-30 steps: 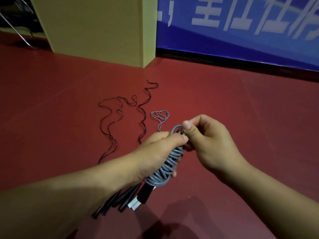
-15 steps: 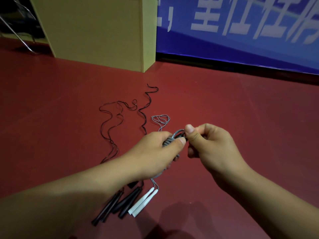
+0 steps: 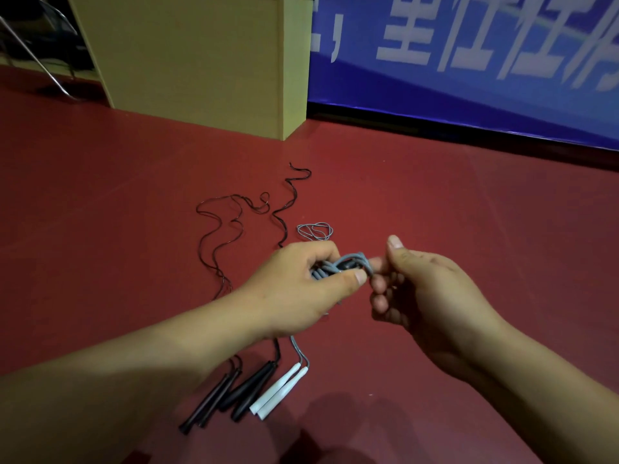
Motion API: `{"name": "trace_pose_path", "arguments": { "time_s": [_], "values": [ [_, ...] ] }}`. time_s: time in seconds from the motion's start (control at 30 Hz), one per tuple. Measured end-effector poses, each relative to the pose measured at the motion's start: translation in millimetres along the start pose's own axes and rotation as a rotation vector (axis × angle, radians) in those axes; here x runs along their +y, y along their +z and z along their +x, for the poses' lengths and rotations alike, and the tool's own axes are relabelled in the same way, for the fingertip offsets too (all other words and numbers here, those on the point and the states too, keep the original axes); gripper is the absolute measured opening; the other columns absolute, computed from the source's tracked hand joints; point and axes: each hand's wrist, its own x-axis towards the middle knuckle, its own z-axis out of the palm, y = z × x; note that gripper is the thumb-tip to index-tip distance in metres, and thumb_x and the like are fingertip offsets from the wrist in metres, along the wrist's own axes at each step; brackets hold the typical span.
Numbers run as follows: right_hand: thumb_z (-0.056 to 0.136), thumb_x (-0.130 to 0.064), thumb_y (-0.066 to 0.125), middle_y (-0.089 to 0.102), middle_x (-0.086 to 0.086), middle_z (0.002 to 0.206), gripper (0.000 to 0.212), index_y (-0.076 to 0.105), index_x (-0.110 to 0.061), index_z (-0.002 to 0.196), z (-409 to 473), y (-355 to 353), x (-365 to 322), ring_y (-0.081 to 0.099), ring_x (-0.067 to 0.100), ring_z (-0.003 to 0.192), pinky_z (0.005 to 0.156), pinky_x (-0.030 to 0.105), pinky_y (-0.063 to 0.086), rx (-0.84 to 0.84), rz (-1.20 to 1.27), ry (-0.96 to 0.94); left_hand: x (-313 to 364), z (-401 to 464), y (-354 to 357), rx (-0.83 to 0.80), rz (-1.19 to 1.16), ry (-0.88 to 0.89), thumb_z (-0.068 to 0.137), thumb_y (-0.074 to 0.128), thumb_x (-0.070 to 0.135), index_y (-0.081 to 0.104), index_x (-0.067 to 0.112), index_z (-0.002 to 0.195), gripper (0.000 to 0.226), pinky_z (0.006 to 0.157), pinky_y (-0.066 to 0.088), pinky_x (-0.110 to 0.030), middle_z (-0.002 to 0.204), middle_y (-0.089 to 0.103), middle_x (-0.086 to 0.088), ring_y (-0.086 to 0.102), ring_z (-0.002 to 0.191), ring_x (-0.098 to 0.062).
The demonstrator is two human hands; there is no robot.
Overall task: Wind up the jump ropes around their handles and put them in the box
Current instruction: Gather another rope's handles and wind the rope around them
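Note:
My left hand (image 3: 298,289) grips a wound bundle of the grey jump rope (image 3: 338,266) above the red floor. My right hand (image 3: 432,296) is at the bundle's right end. Its curled index finger is hooked at the end loop and its thumb is lifted off. On the floor below lie a pair of white handles (image 3: 281,390) whose grey cord runs up behind my left hand to a small loop (image 3: 315,231). Beside them are thick black handles (image 3: 249,391) and thin black handles (image 3: 207,406), with black ropes (image 3: 221,236) trailing away.
A tall tan cardboard box (image 3: 201,61) stands at the back, left of centre. A blue banner (image 3: 469,82) runs along the back right. Metal chair legs (image 3: 37,58) show at the top left. Red floor (image 3: 469,195) spreads to the right.
My right thumb has lifted off the grey rope's end, which it pinched before. My left hand has closed further over the bundle, hiding most of the coils.

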Motion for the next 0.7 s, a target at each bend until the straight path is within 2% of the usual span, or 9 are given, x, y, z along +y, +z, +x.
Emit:
{"name": "trace_pose_path", "arguments": {
  "time_s": [0.07,0.13,0.2,0.33,0.43,0.57,0.7],
  "values": [
    [0.094,-0.039,0.054,0.049,0.004,0.056,0.037,0.059,-0.011,0.07,0,-2,-3,0.043,0.016,0.045,0.05,0.027,0.043,-0.011,-0.037,0.076,-1,-2,1,0.026,0.126,0.065,0.075,0.063,0.061,0.052,0.017,0.073,0.046,0.057,0.043,-0.038,0.056,0.046,0.006,0.043,0.055,-0.015],
    [0.09,-0.042,0.059,0.046,0.004,0.057,0.036,0.056,-0.014,0.067,0,-3,-3,0.039,0.015,0.044,0.051,0.028,0.04,-0.051,-0.097,0.127,1,-6,2,0.056,0.252,0.1,0.073,0.06,0.065,0.052,0.019,0.074,0.046,0.061,0.048,-0.043,0.06,0.052,0.001,0.049,0.06,-0.02],
    [0.087,-0.044,0.062,0.044,0.003,0.058,0.033,0.057,-0.015,0.073,-1,-4,-1,0.034,0.013,0.044,0.049,0.027,0.04,-0.096,-0.132,0.161,3,-9,1,0.097,0.364,0.126,0.074,0.061,0.067,0.051,0.023,0.075,0.045,0.059,0.048,-0.039,0.062,0.055,0.002,0.051,0.061,-0.017],
    [0.082,-0.043,0.066,0.039,-0.001,0.058,0.03,0.059,-0.014,0.083,-2,-7,0,0.026,0.011,0.052,0.045,0.023,0.03,-0.147,-0.223,0.145,6,-13,-1,0.131,0.585,0.188,0.073,0.059,0.072,0.046,0.029,0.075,0.046,0.053,0.037,-0.032,0.06,0.052,0.006,0.047,0.06,-0.009],
    [0.085,-0.029,0.068,0.041,-0.002,0.058,0.028,0.054,-0.02,0.062,-2,-9,1,0.032,0.01,0.053,0.047,0.024,0.026,-0.105,-0.212,0.125,5,-12,-2,0.083,0.614,0.248,0.074,0.059,0.072,0.049,0.029,0.081,0.045,0.058,0.043,-0.034,0.067,0.055,0.008,0.051,0.067,-0.012],
    [0.089,-0.023,0.066,0.036,-0.004,0.055,0.033,0.048,-0.021,0.061,4,-9,0,0.027,0.01,0.05,0.052,0.027,0.025,0.001,-0.265,0.039,7,-8,-3,0.075,0.673,0.238,0.077,0.058,0.063,0.051,0.029,0.085,0.035,0.061,0.045,-0.036,0.069,0.055,0.007,0.05,0.069,-0.016],
    [0.092,-0.023,0.064,0.037,-0.012,0.043,0.03,0.054,-0.015,0.065,15,-9,1,0.03,0.008,0.044,0.054,0.027,0.024,0.132,-0.292,-0.118,4,-6,-4,0.091,0.615,0.157,0.081,0.058,0.054,0.052,0.029,0.086,0.026,0.059,0.044,-0.035,0.062,0.052,0.004,0.05,0.065,-0.021]
  ]
}}
